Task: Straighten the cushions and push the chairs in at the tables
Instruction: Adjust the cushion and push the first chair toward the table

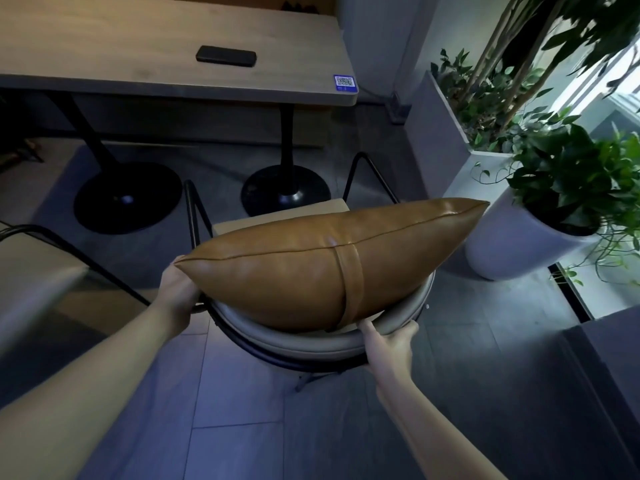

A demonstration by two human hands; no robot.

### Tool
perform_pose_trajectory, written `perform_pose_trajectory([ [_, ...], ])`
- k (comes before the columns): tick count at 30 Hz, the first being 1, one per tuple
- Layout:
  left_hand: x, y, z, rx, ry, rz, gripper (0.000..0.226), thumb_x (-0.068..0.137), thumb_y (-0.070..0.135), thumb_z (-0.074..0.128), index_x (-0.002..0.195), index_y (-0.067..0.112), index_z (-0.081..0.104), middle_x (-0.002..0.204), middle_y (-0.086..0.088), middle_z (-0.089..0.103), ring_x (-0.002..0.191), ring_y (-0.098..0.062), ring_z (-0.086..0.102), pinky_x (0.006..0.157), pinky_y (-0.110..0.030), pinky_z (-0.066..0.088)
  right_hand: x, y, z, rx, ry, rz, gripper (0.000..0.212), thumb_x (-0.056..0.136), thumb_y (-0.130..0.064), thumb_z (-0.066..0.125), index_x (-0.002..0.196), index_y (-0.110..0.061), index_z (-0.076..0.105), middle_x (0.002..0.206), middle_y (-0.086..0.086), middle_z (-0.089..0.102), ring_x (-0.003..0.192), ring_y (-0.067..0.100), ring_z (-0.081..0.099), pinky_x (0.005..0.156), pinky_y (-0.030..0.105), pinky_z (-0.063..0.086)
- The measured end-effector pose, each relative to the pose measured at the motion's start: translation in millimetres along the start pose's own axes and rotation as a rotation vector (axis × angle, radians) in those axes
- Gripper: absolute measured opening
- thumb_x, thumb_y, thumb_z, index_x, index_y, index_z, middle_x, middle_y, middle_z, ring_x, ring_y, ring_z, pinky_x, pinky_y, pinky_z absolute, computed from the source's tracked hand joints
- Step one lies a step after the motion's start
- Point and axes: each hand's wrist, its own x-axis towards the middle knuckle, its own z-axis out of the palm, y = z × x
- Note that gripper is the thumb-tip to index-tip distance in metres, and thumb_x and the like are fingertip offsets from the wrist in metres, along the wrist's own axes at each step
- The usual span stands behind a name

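A tan leather cushion (311, 265) with a strap across it stands on its edge against the curved grey backrest of a black-framed chair (311, 341). The chair's beige seat shows just beyond the cushion. My left hand (178, 292) grips the cushion's left corner beside the chair frame. My right hand (389, 344) holds the backrest's padded rim, thumb touching the cushion's lower edge near the strap. The chair stands back from a wooden table (145, 53) ahead.
A black phone-like device (225, 56) and a blue QR sticker (345, 83) lie on the table. Two round black table bases (128, 199) stand on the floor. Another chair (38, 261) is at left. White planters with green plants (540, 223) crowd the right.
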Motion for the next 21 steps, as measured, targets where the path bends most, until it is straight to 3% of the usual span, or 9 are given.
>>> perform_pose_trajectory([
  [3, 4, 4, -9, -0.046, 0.002, -0.014, 0.010, 0.095, 0.007, 0.053, 0.096, 0.015, 0.059, 0.087, -0.009, 0.060, 0.068, -0.023, 0.052, 0.062, -0.033, 0.045, -5, -2, 14, -0.009, -0.021, -0.008, 0.084, 0.059, -0.057, 0.069, 0.128, -0.029, 0.030, 0.114, 0.006, 0.063, 0.101, 0.033, 0.064, 0.089, 0.060, 0.058],
  [4, 3, 3, -10, -0.061, -0.005, -0.010, 0.014, 0.092, 0.012, 0.058, 0.105, 0.015, 0.062, 0.094, -0.009, 0.063, 0.073, -0.024, 0.055, 0.064, -0.034, 0.047, -6, -3, 16, -0.016, -0.026, -0.006, 0.088, 0.059, -0.058, 0.069, 0.131, -0.028, 0.029, 0.116, 0.006, 0.062, 0.102, 0.033, 0.063, 0.089, 0.059, 0.058],
  [6, 2, 1, -11, -0.097, -0.018, -0.010, 0.050, 0.082, 0.021, 0.065, 0.131, 0.015, 0.058, 0.114, -0.010, 0.066, 0.089, -0.026, 0.062, 0.072, -0.037, 0.052, -4, -4, 18, -0.035, -0.035, 0.001, 0.098, 0.055, -0.064, 0.070, 0.136, -0.029, 0.027, 0.121, 0.008, 0.059, 0.104, 0.034, 0.062, 0.090, 0.059, 0.058],
  [8, -3, -4, -10, -0.119, -0.010, 0.017, 0.058, 0.087, 0.019, 0.069, 0.142, 0.022, 0.050, 0.126, -0.007, 0.064, 0.108, -0.029, 0.063, 0.086, -0.042, 0.055, -5, -6, 14, -0.043, -0.058, 0.017, 0.103, 0.057, -0.065, 0.074, 0.140, -0.028, 0.026, 0.124, 0.009, 0.059, 0.105, 0.033, 0.063, 0.090, 0.058, 0.059],
  [11, -18, -18, -5, -0.108, 0.010, 0.026, 0.066, 0.094, 0.019, 0.067, 0.151, 0.031, 0.037, 0.131, -0.004, 0.061, 0.116, -0.028, 0.061, 0.104, -0.052, 0.051, 0, -7, -3, -0.007, -0.106, 0.049, 0.084, 0.083, -0.051, 0.079, 0.144, -0.021, 0.029, 0.129, 0.006, 0.058, 0.109, 0.030, 0.062, 0.077, 0.048, 0.061],
  [14, -34, -28, 1, -0.049, 0.036, -0.010, 0.076, 0.088, 0.024, 0.066, 0.154, 0.036, 0.030, 0.132, -0.001, 0.062, 0.109, -0.027, 0.063, 0.098, -0.054, 0.054, 14, -12, -23, -0.008, -0.121, 0.053, 0.070, 0.088, -0.054, 0.074, 0.138, -0.024, 0.036, 0.131, 0.006, 0.058, 0.113, 0.035, 0.062, 0.074, 0.054, 0.062],
  [17, -52, -34, 13, -0.091, -0.010, -0.072, 0.096, 0.087, 0.011, 0.075, 0.159, 0.039, 0.017, 0.135, 0.010, 0.048, 0.093, -0.012, 0.057, 0.076, -0.038, 0.054, 23, -22, -34, -0.003, -0.133, 0.057, 0.088, 0.083, -0.049, 0.078, 0.153, -0.033, 0.027, 0.139, 0.002, 0.052, 0.115, 0.041, 0.063, 0.081, 0.065, 0.060],
  [19, -59, -40, 20, -0.118, -0.031, -0.132, 0.111, 0.080, 0.009, 0.080, 0.159, 0.044, 0.012, 0.139, 0.006, 0.048, 0.104, -0.022, 0.057, 0.083, -0.044, 0.055, 31, -29, -35, 0.028, -0.167, 0.062, 0.090, 0.075, -0.040, 0.082, 0.150, -0.034, 0.033, 0.140, 0.002, 0.056, 0.113, 0.043, 0.065, 0.076, 0.065, 0.062],
  [21, -64, -42, 24, -0.151, -0.036, -0.176, 0.113, 0.078, 0.008, 0.081, 0.159, 0.047, 0.012, 0.143, -0.001, 0.051, 0.120, -0.033, 0.055, 0.095, -0.054, 0.054, 36, -32, -33, 0.051, -0.192, 0.069, 0.074, 0.077, -0.028, 0.079, 0.140, -0.027, 0.041, 0.135, 0.009, 0.062, 0.106, 0.046, 0.069, 0.073, 0.062, 0.064],
])
